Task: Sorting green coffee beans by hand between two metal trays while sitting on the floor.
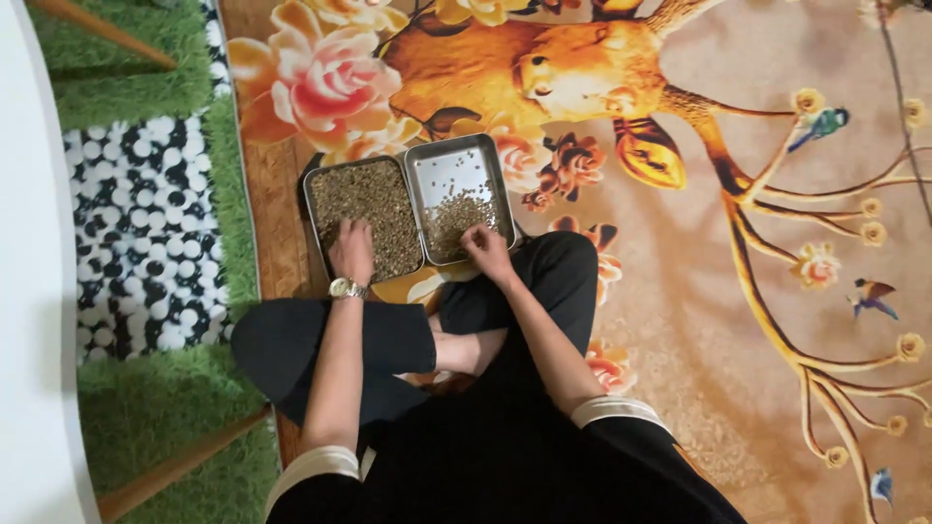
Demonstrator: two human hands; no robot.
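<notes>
I sit cross-legged on the carpet (680,291), which is patterned with big flowers, a deer and small birds on branches. Two shallow metal trays lie side by side and touching, just in front of my knees. The left tray (313,194) is filled almost edge to edge with small brownish grains (374,199); the right tray (500,180) has a bare shiny far half, with a thinner heap of the same grains (451,218) gathered at its near end.

My left hand (351,250) rests palm down on the grains at the near edge of the left tray, fingers loosely spread and flat, gripping nothing that I can see (a wristwatch (347,288) sits on that wrist). My right hand (487,250) is at the near corner of the right tray, fingers curled together over the grains; whether they pinch any I cannot tell from here, the view is too small.

To my left lie a strip of green artificial grass (165,408) and a black-and-white pebble mat (146,233).
</notes>
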